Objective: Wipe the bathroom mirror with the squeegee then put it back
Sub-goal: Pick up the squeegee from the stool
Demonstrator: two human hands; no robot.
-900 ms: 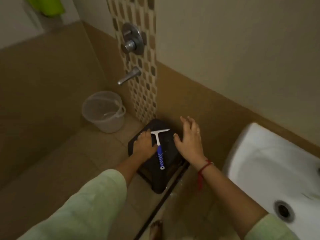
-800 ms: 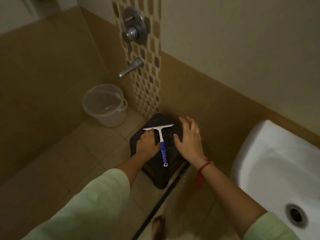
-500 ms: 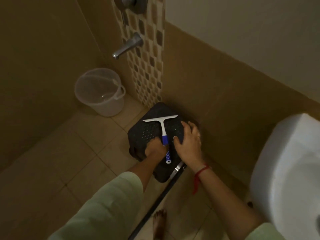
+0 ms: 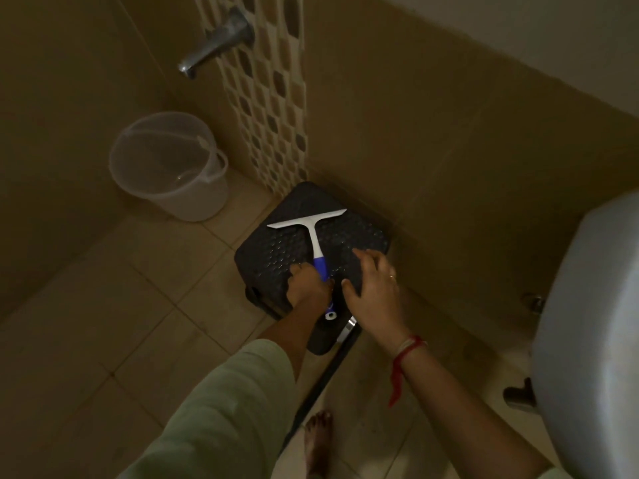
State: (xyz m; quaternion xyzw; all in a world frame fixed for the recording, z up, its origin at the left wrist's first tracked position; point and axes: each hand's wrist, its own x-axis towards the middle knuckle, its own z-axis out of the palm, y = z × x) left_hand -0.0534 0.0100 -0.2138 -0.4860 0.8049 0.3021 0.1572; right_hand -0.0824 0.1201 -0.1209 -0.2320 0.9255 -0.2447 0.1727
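Plastic squeegee (image 4: 313,233) lies flat on the black stool (image 4: 276,250), white blade at 12 o'clock, blue grip toward 6. Left hand (image 4: 307,288) is curled closed around the grip. Right hand (image 4: 375,292) rests spread, flat on the stool beside it. Looks light, stiff; grip ribbed, best hold mid-handle, possibly slick if wet.

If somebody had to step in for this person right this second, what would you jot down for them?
Left hand: closed around the blue handle of the squeegee.
Right hand: open, holding nothing, fingers resting on the black stool.
Squeegee: lies on the stool top, white blade toward the wall.
Nearby: bucket on the floor to the left, sink on the right. No mirror in view.
Done: cannot tell if the mirror is wiped.
Left: if unwiped, lift, wipe, return.
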